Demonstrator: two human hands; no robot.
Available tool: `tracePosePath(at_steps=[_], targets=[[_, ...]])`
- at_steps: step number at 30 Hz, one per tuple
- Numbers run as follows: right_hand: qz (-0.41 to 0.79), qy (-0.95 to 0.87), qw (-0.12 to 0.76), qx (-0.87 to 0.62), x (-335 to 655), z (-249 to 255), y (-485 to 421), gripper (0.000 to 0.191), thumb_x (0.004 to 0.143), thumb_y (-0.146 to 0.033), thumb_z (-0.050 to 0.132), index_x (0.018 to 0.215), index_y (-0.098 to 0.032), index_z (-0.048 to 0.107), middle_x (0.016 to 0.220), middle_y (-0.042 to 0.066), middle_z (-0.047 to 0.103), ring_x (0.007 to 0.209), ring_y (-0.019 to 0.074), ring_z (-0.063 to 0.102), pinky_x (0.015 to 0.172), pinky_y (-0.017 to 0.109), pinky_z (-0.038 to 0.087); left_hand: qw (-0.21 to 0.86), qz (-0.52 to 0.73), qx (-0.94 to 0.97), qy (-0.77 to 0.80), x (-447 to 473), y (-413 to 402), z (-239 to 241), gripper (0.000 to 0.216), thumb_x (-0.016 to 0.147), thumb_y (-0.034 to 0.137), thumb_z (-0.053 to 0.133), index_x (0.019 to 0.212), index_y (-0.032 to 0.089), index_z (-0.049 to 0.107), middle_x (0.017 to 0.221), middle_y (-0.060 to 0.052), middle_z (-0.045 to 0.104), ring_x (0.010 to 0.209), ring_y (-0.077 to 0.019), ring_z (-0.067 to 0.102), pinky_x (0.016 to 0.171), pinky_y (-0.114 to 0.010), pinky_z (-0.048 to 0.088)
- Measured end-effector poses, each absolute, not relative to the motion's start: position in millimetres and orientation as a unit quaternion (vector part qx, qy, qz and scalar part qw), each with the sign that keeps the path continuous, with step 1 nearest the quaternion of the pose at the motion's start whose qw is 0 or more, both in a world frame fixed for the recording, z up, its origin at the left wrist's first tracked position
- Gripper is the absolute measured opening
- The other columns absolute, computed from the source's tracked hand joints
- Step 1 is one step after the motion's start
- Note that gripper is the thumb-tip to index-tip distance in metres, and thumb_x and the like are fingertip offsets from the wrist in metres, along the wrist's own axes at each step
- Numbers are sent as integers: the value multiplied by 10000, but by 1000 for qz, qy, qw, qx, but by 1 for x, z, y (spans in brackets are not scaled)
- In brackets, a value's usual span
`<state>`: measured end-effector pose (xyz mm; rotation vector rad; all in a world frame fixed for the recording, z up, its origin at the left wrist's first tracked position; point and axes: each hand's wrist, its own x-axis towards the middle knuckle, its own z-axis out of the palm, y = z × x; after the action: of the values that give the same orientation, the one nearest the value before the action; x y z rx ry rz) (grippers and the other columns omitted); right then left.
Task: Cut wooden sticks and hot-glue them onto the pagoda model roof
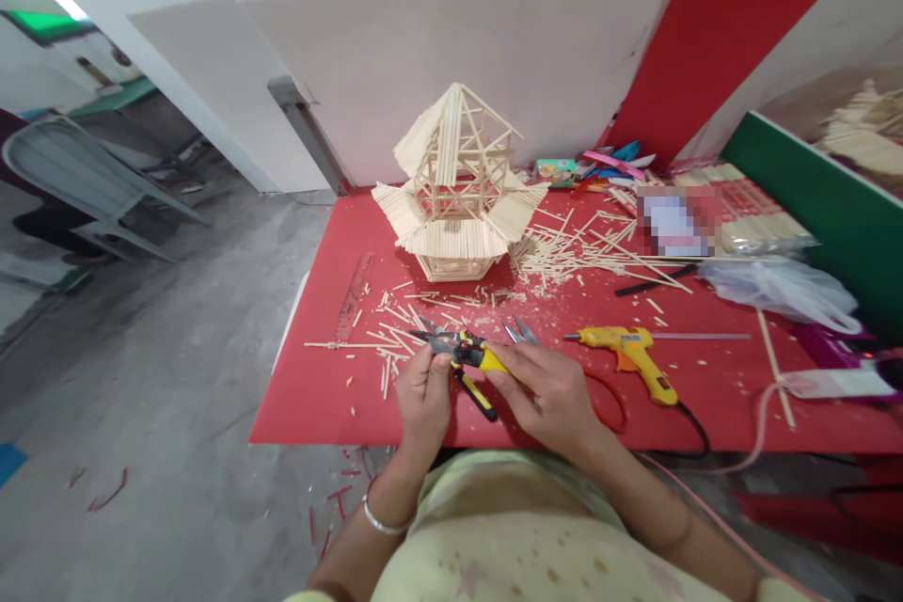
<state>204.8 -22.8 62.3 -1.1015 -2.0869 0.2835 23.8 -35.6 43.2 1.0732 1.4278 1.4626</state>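
In the head view, my right hand is closed round the yellow handle of a yellow-and-black hand cutter above the red table. My left hand pinches at the cutter's grey head; any small piece between those fingertips is too hidden to make out. Just beneath and behind lie pliers with a black-and-yellow handle, partly covered by my hands. Another metal tool shows its pointed tips beyond my right fingers. Ahead stands a pavilion model of thin wooden sticks, its upper roof partly covered.
Loose sticks and offcuts are scattered round the model. A yellow glue gun with its cord lies to the right, near a plastic bag. A clear ruler is at the left. White boards stand behind the table.
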Motion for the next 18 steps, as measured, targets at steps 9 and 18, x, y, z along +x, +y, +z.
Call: tracePosePath(at_steps=[9,18], targets=[[-39,-826,344,-444,201,67,-26,387,894,-315,637,1257,-180,633,916,68,714,797,188,632,721,319,461,388,591,422,567,26,-38,41,383,877,512,607,682,183,597,518,39,437,477,-96,373,465,-219,330],[-18,-788,182,-588,245,48,15,433,958,-482,460,1259,-240,656,997,85,723,873,207,639,702,300,407,562,623,289,462,32,-27,58,342,849,492,667,913,157,671,497,100,255,409,-46,188,388,-165,175]])
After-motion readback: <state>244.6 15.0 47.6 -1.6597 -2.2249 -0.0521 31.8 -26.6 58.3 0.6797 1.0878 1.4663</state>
